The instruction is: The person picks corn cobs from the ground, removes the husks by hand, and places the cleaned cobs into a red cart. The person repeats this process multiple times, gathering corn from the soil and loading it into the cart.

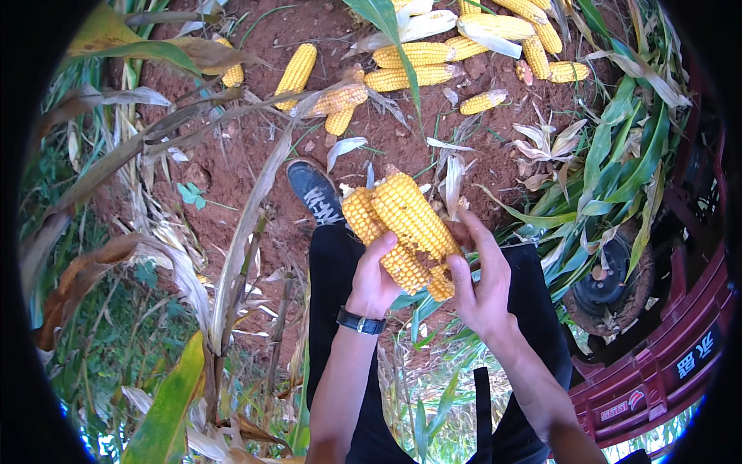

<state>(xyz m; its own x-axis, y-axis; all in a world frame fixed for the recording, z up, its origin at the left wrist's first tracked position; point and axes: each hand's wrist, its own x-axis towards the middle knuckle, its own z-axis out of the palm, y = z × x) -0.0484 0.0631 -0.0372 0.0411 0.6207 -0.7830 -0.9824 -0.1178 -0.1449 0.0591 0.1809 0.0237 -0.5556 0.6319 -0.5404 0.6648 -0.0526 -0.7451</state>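
Two husked yellow corn cobs are held together over my knees. The larger cob (410, 211) lies on top, with a damaged brown patch near its lower end. Beneath and to its left is the second cob (360, 216). My left hand (375, 272) grips them from below, its thumb laid over the lower cob. My right hand (484, 278) holds the right side, thumb pressed on the kernels near the lower end and fingers extended behind. Another short piece of cob (442, 284) shows beside that thumb; whether it is separate I cannot tell.
Several husked cobs (414, 54) lie piled on the reddish soil (255, 139) ahead. Dry corn stalks (235, 278) rise close on my left. Green corn leaves (614, 156) heap at right, beside a red vehicle (649, 371) with a muddy wheel (608, 284). My shoe (313, 188) stands beyond the cobs.
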